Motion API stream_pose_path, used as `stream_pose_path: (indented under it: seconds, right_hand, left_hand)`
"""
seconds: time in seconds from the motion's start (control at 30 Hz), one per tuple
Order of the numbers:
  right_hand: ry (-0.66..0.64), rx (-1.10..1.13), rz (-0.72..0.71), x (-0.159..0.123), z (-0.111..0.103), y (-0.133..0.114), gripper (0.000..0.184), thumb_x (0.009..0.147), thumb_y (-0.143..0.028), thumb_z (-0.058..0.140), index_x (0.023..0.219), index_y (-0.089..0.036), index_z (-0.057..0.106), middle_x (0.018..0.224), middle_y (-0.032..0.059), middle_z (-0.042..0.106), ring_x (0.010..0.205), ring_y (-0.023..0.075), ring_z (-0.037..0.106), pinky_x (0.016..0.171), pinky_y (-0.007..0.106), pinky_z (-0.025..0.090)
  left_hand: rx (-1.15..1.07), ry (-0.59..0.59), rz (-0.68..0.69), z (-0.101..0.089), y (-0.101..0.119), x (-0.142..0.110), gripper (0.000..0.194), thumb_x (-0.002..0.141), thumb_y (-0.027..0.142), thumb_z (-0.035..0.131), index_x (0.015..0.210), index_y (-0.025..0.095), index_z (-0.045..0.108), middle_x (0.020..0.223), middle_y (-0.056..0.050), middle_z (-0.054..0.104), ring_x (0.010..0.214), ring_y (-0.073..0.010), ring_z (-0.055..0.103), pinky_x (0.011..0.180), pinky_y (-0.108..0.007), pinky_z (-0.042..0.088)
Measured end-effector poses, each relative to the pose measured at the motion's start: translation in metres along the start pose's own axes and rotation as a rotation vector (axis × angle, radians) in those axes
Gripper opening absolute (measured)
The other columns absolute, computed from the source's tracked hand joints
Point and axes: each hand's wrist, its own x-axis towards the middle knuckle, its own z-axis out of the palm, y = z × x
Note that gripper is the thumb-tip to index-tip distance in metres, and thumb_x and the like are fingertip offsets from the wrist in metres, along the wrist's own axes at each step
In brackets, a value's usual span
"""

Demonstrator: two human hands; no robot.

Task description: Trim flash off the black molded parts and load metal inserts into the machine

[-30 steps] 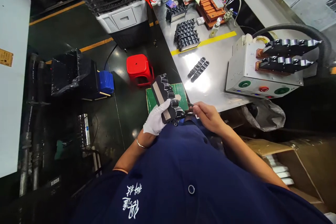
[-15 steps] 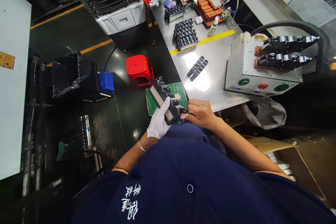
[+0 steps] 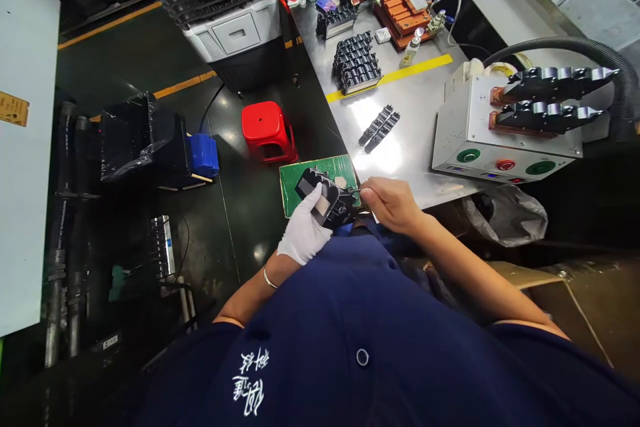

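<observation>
My left hand, in a white glove, is closed around a black moulded plastic part with a pale flat strip along one face. My thumb presses on that face, and the part tilts in front of my waist. My bare right hand pinches a thin rod-like tool, its tip at the right end of the part. What the tip touches is too small to make out. Beneath the part lies a green board with worn edges.
On the metal bench lie two black ribbed strips and a stack of black parts. A white control box with buttons stands at the right. An orange fixture sits farther back. Left of the bench stands a red stool.
The black part has turned in my left hand, so its end now faces up more. My right hand has shifted slightly right and up, and the thin tool shows more clearly.
</observation>
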Motion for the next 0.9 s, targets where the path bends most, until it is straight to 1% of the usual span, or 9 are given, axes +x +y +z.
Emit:
stream_pose_path:
  seconds: [0.13, 0.23, 0.4, 0.53, 0.6, 0.67, 0.77, 0.83, 0.9]
  right_hand:
    - [-0.062, -0.107, -0.033, 0.008, -0.013, 0.002, 0.047, 0.100, -0.047, 0.031, 0.075, -0.022, 0.063, 0.063, 0.0039, 0.056, 0.060, 0.0157, 0.049, 0.056, 0.032, 0.031]
    - [-0.100, -0.121, -0.042, 0.015, -0.017, 0.001, 0.050, 0.099, -0.051, 0.033, 0.068, -0.022, 0.061, 0.059, 0.0033, 0.055, 0.058, 0.0148, 0.047, 0.054, 0.032, 0.026]
    - [-0.224, -0.005, -0.102, 0.018, -0.022, 0.003, 0.052, 0.099, -0.051, 0.035, 0.059, -0.022, 0.051, 0.055, 0.0015, 0.050, 0.053, 0.0131, 0.044, 0.054, 0.032, 0.027]
    - [-0.339, 0.098, -0.153, 0.015, -0.028, 0.008, 0.047, 0.099, -0.047, 0.038, 0.060, -0.023, 0.051, 0.055, 0.0000, 0.050, 0.050, 0.0121, 0.043, 0.055, 0.030, 0.030]
    - [-0.372, 0.147, -0.171, 0.013, -0.031, 0.009, 0.045, 0.099, -0.045, 0.040, 0.061, -0.023, 0.050, 0.055, -0.0008, 0.050, 0.050, 0.0114, 0.042, 0.054, 0.029, 0.030]
    - [-0.398, 0.200, -0.176, 0.011, -0.032, 0.009, 0.045, 0.099, -0.045, 0.041, 0.061, -0.023, 0.050, 0.054, -0.0014, 0.048, 0.049, 0.0109, 0.041, 0.054, 0.029, 0.029]
    - [-0.453, 0.281, -0.127, 0.009, -0.036, 0.009, 0.048, 0.098, -0.049, 0.043, 0.059, -0.022, 0.049, 0.053, -0.0024, 0.044, 0.049, 0.0100, 0.038, 0.054, 0.028, 0.028]
    - [-0.572, 0.354, -0.059, 0.009, -0.040, 0.011, 0.051, 0.096, -0.055, 0.044, 0.058, -0.021, 0.050, 0.052, -0.0033, 0.041, 0.048, 0.0090, 0.034, 0.052, 0.027, 0.027]
    - [-0.782, 0.419, 0.025, 0.008, -0.045, 0.015, 0.056, 0.093, -0.061, 0.044, 0.058, -0.019, 0.053, 0.051, -0.0037, 0.041, 0.048, 0.0080, 0.032, 0.049, 0.026, 0.026]
  left_hand:
    - [0.009, 0.034, 0.035, -0.002, 0.006, -0.001, 0.027, 0.092, 0.011, 0.056, 0.116, 0.014, 0.067, 0.090, -0.004, 0.077, 0.086, -0.0147, 0.074, 0.080, -0.020, 0.060]
    - [0.017, 0.066, 0.035, -0.002, 0.007, -0.004, 0.025, 0.092, 0.011, 0.056, 0.114, 0.014, 0.067, 0.087, -0.003, 0.077, 0.085, -0.0138, 0.074, 0.079, -0.019, 0.059]
    - [0.067, 0.096, -0.043, -0.001, 0.004, -0.012, 0.021, 0.092, 0.016, 0.056, 0.108, 0.011, 0.068, 0.083, -0.004, 0.076, 0.073, -0.0132, 0.073, 0.079, -0.022, 0.060]
    - [0.128, 0.090, -0.130, -0.002, 0.001, -0.018, 0.023, 0.091, 0.022, 0.059, 0.109, 0.012, 0.068, 0.089, -0.007, 0.076, 0.083, -0.0203, 0.074, 0.088, -0.036, 0.059]
    - [0.161, 0.074, -0.145, -0.004, 0.000, -0.019, 0.024, 0.090, 0.025, 0.061, 0.109, 0.013, 0.068, 0.089, -0.008, 0.076, 0.084, -0.0226, 0.074, 0.090, -0.040, 0.059]
    - [0.164, 0.058, -0.139, -0.007, -0.002, -0.019, 0.022, 0.090, 0.024, 0.061, 0.107, 0.012, 0.068, 0.088, -0.008, 0.076, 0.083, -0.0213, 0.074, 0.090, -0.038, 0.059]
    - [0.133, 0.039, -0.130, -0.010, -0.005, -0.015, 0.016, 0.090, 0.018, 0.058, 0.100, 0.010, 0.069, 0.087, -0.008, 0.076, 0.081, -0.0174, 0.074, 0.091, -0.031, 0.057]
    - [0.127, 0.020, -0.170, -0.010, -0.006, -0.011, 0.015, 0.090, 0.017, 0.058, 0.096, 0.009, 0.070, 0.087, -0.009, 0.076, 0.083, -0.0176, 0.074, 0.092, -0.030, 0.057]
    - [0.110, 0.013, -0.171, -0.007, -0.003, -0.008, 0.016, 0.091, 0.019, 0.059, 0.097, 0.009, 0.070, 0.087, -0.009, 0.076, 0.084, -0.0182, 0.074, 0.091, -0.030, 0.057]
